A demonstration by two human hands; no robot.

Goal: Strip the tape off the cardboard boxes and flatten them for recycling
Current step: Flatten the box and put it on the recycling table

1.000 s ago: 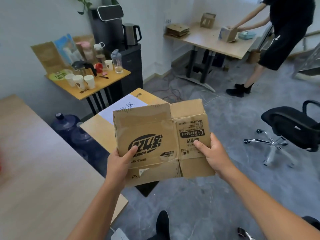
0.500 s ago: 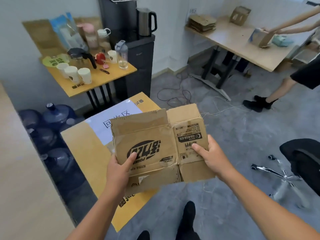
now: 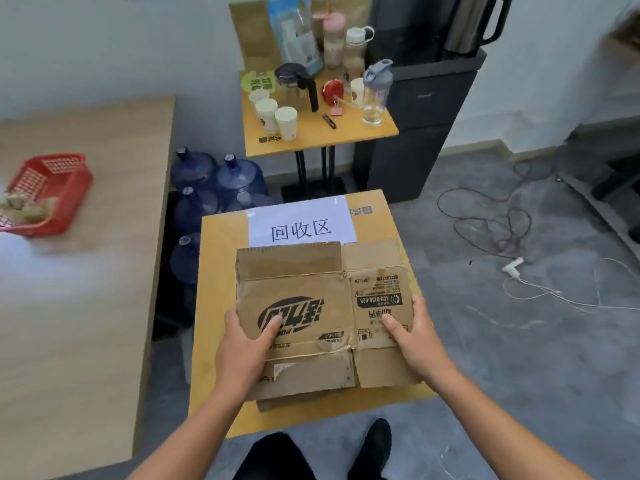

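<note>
My left hand (image 3: 242,351) and right hand (image 3: 417,341) each grip a side edge of the flattened box (image 3: 304,292) over the labelled carton (image 3: 218,306), so I should lower it level and release both together.

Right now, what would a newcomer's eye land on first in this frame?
The flattened cardboard box at centre, gripped at its near edges by the left hand and right hand, over a tan surface bearing a white printed sign. Next, the red basket on the wooden table at left, and the blue water jugs beside the cluttered side table at top centre.
</note>
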